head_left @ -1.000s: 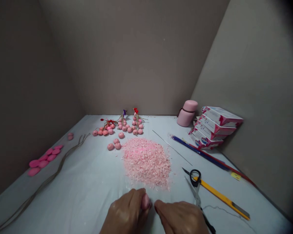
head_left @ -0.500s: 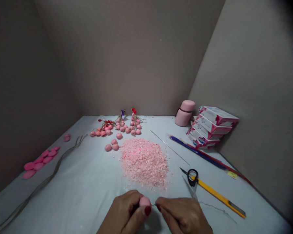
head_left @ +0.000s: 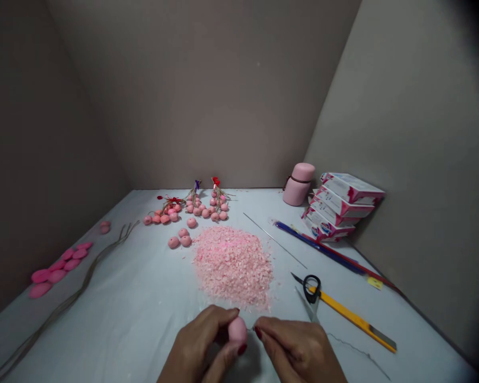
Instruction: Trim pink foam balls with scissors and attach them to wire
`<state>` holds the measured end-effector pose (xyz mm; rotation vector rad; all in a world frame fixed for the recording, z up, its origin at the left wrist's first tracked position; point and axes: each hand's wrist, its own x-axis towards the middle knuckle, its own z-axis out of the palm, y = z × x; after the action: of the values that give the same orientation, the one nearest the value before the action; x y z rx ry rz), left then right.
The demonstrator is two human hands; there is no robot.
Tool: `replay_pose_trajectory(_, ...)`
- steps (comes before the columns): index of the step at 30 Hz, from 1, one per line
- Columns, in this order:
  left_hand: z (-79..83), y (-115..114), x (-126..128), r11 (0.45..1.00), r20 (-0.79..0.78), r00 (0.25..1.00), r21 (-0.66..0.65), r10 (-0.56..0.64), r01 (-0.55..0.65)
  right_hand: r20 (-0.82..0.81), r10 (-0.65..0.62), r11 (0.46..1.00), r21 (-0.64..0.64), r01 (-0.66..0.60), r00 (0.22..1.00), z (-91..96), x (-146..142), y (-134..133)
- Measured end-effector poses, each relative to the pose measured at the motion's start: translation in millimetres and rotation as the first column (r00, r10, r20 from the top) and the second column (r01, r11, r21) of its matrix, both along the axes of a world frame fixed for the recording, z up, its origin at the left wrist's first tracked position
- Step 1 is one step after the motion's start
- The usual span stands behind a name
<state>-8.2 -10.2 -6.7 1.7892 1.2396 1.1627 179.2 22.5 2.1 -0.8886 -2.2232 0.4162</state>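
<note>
Between the thumb and fingers of my left hand [head_left: 197, 343] is a smooth pink ball [head_left: 237, 331]. A short bit of thin grey twisted wire [head_left: 250, 330] runs from the ball's right side to the pinched fingertips of my right hand [head_left: 299, 346]. Beyond that hand a similar kinked length lies on the table, and I cannot tell if it is one piece. A heap of pale pink flakes [head_left: 233, 266] lies just past both hands. Close to the right hand are scissors [head_left: 312, 290] with black handles, overlapping a yellow cutter knife [head_left: 353, 316].
Loose pink balls [head_left: 173, 242] and tied ball bunches [head_left: 217, 205] lie farther back. Bright pink flat pieces [head_left: 57, 275] and long brown cords [head_left: 85, 282] are at left. A metal rod [head_left: 275, 240], pipe cleaners [head_left: 319, 246], a pink flask [head_left: 298, 186] and stacked boxes [head_left: 345, 202] occupy the right.
My left fingers have shifted around the ball, so more of it shows. The right hand keeps its pinch. The whole view has moved slightly.
</note>
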Motion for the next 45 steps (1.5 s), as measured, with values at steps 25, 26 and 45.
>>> replay_pose_trajectory(25,-3.2,0.5,13.4,0.743,0.563,0.818,-0.597,0.12,0.302,0.031,-0.017,0.904,0.427,0.002,0.999,-14.9,-6.1,-1.9)
replay_pose_trajectory(26,-3.2,1.1,14.9,0.696,0.598,0.789,-0.625,0.138,0.352,0.03,-0.019,0.894,0.447,0.004,0.999,-17.6,-7.5,-2.0)
replay_pose_trajectory(45,-6.2,3.3,13.9,0.635,0.595,0.779,-0.684,0.198,0.36,-0.004,-0.027,0.927,0.374,0.026,1.0,-10.6,-10.5,-1.7)
